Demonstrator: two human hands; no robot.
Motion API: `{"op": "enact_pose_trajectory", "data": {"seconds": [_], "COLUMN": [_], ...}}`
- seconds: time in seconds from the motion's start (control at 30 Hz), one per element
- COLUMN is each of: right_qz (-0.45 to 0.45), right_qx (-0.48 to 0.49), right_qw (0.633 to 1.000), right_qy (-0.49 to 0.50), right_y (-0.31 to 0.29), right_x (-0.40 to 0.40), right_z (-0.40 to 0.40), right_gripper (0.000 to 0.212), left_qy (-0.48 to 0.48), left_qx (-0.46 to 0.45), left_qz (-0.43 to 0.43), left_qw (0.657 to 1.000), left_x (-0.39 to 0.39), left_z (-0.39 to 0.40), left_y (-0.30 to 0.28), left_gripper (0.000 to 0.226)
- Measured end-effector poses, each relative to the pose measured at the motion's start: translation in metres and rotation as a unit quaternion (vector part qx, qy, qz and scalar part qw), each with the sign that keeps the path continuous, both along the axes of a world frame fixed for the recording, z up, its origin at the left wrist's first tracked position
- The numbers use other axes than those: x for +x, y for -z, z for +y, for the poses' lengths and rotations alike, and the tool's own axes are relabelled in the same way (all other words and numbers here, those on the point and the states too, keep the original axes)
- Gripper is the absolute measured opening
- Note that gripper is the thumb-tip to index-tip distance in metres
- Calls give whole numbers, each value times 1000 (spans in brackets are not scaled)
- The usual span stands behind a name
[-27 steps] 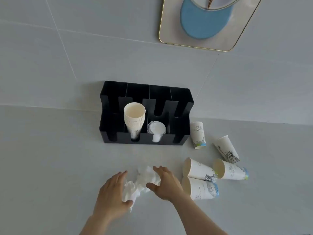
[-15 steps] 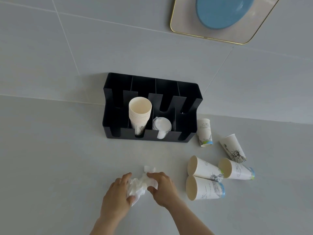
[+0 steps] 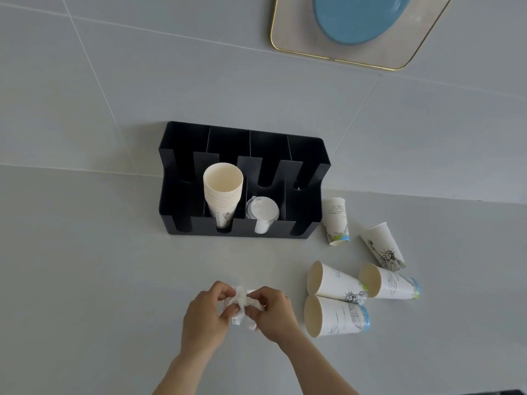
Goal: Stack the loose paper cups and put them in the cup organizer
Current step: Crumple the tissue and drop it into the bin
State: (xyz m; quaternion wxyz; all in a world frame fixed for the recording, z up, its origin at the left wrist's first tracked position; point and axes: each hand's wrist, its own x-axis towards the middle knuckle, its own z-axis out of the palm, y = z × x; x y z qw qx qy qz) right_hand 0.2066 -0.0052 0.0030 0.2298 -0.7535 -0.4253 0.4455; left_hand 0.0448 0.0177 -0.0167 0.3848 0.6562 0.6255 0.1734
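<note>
A black cup organizer [image 3: 302, 169] stands against the wall. Its second slot holds a stack of paper cups [image 3: 223, 192]; the third holds white lids [image 3: 262, 212]. To its right, several loose printed paper cups lie on the counter: two upside down [image 3: 335, 220] [image 3: 383, 246] and three on their sides [image 3: 335, 280] [image 3: 389, 283] [image 3: 336, 316]. In front of the organizer, my left hand [image 3: 204, 319] and my right hand [image 3: 275, 312] squeeze a crumpled white tissue [image 3: 242, 305] between them.
A gold-rimmed tray [image 3: 288, 44] with a blue dish [image 3: 359, 18] hangs on the tiled wall above. The grey counter runs left and forward of the organizer. A dark edge [image 3: 510, 392] shows at the bottom right corner.
Both hands have closed in on the tissue and balled it up tighter. The view has moved closer to the counter. The cups have not moved.
</note>
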Motion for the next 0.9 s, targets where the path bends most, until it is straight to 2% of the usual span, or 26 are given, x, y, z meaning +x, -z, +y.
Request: {"op": "enact_pose_trajectory", "data": {"seconds": [0.13,0.23,0.33,0.43,0.5,0.6,0.63,0.77,0.9], "right_qz": [126,205,221,217,220,246,253,248,263], "right_qx": [-28,-51,-47,-33,-24,-8,-4,-3,-27], "right_qw": [992,977,974,975,974,969,967,968,962], "right_qy": [16,-8,-11,31,44,4,-8,-24,-65], "right_y": [-9,-18,-26,-27,-27,-33,-34,-30,-28], "right_x": [13,25,41,59,73,91,95,109,107], "right_z": [4,6,5,2,0,-5,-8,-14,-17], "right_gripper": [29,43,47,56,48,24,23,18,22], "left_qy": [-5,-40,-68,-82,-81,-65,-63,-77,-129], "left_qx": [18,20,21,14,3,-8,-11,-14,-3], "left_qz": [-16,-27,-30,-55,-74,-82,-83,-109,-108], "left_qw": [1000,999,997,995,994,994,995,991,986], "left_x": [15,28,43,61,73,87,92,107,110], "left_z": [-2,-6,-9,-10,-10,-15,-19,-36,-55], "left_y": [-8,-14,-24,-39,-47,-52,-53,-55,-57], "left_gripper": [23,27,27,38,40,26,23,37,26]}}
